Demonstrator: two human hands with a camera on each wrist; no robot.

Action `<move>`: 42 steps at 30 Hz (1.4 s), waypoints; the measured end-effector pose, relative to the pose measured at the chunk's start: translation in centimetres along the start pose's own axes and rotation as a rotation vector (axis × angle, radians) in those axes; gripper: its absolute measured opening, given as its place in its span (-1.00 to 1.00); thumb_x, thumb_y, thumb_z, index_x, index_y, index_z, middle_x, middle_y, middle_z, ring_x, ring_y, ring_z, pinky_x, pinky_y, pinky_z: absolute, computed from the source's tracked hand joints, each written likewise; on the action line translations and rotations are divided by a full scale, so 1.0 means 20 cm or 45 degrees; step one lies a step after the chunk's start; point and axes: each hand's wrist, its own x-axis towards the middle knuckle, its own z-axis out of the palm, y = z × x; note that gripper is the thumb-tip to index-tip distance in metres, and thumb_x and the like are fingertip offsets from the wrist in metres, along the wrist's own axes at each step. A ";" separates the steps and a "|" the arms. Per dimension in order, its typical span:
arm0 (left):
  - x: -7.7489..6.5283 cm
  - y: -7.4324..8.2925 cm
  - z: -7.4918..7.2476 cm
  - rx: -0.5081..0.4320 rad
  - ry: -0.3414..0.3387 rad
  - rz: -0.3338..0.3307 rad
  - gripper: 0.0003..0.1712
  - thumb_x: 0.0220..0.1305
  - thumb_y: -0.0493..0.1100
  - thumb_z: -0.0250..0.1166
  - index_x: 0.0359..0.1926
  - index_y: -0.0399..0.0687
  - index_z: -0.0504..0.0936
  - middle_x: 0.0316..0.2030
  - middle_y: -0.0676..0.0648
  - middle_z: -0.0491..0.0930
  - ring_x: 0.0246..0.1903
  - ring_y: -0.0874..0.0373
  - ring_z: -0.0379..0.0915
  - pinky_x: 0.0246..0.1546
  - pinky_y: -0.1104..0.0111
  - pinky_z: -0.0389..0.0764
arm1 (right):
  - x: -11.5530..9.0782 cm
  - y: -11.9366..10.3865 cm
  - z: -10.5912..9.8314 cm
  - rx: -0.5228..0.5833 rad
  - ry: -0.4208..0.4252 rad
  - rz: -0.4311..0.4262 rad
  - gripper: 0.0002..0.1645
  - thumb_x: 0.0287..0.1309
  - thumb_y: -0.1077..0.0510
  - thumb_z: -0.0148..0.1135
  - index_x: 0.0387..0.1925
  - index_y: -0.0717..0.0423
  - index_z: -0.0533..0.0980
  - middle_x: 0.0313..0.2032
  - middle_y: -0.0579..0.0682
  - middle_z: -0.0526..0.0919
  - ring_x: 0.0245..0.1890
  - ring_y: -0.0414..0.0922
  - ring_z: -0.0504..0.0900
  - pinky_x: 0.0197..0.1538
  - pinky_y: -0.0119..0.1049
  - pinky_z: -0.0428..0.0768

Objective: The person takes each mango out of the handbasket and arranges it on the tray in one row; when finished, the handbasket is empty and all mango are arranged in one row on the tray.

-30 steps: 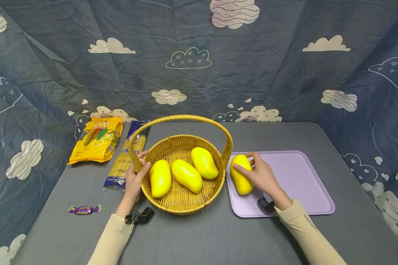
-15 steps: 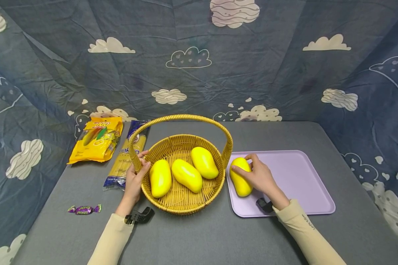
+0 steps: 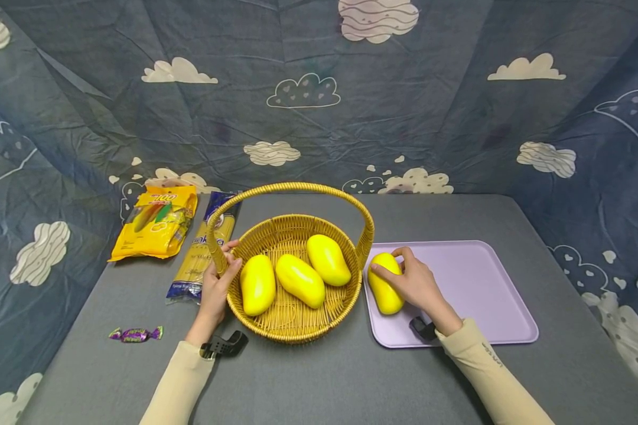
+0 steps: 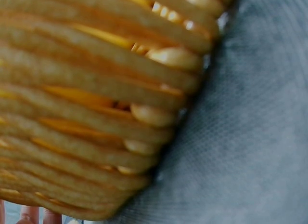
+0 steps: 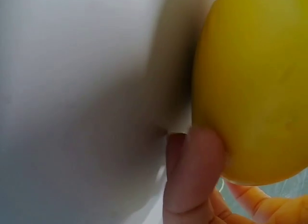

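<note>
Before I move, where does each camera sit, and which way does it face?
Head: on the person's head, facing forward and down at the basket, tray and hand-held yellow fruit; left grip, right grip and both sleeves show.
Left wrist: facing the basket's woven side, close up; fingers show at bottom left.
Right wrist: facing the held yellow fruit, close up; fingers show at the bottom.
Shared: head and left wrist, the basket; head and right wrist, that fruit.
</note>
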 end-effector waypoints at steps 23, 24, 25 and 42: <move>0.00 0.00 0.00 0.005 -0.008 0.023 -0.85 0.30 -0.33 0.18 -0.37 -0.06 0.39 0.21 -0.28 0.34 0.19 0.03 0.18 0.18 0.35 0.19 | -0.03 0.01 -0.05 -0.068 -0.041 0.035 0.00 0.08 -0.51 0.01 0.21 0.22 0.29 -0.08 0.29 0.53 -0.18 0.12 0.52 -0.21 -0.03 0.45; 0.00 0.00 0.00 0.003 -0.009 0.023 -0.85 0.30 -0.33 0.18 -0.37 -0.06 0.39 0.21 -0.28 0.34 0.19 0.03 0.18 0.18 0.35 0.18 | -0.03 0.02 -0.05 -0.072 -0.039 0.033 0.00 0.08 -0.52 0.01 0.21 0.22 0.29 -0.08 0.28 0.53 -0.18 0.12 0.52 -0.20 -0.02 0.45; 0.00 0.00 0.00 0.003 -0.009 0.023 -0.85 0.30 -0.33 0.18 -0.37 -0.07 0.39 0.21 -0.28 0.33 0.19 0.03 0.18 0.18 0.35 0.18 | -0.04 0.02 -0.05 -0.072 -0.038 0.031 0.00 0.08 -0.51 0.01 0.22 0.22 0.29 -0.08 0.28 0.53 -0.18 0.12 0.52 -0.19 -0.02 0.45; 0.00 0.00 0.00 0.014 -0.005 0.010 -0.85 0.30 -0.31 0.18 -0.36 -0.08 0.38 0.21 -0.27 0.34 0.24 0.02 0.15 0.22 0.33 0.16 | -0.12 -0.05 -0.13 -0.126 0.159 -0.052 -0.18 0.15 -0.41 0.06 0.12 0.18 0.41 -0.04 0.18 0.54 -0.10 0.12 0.52 -0.19 0.04 0.45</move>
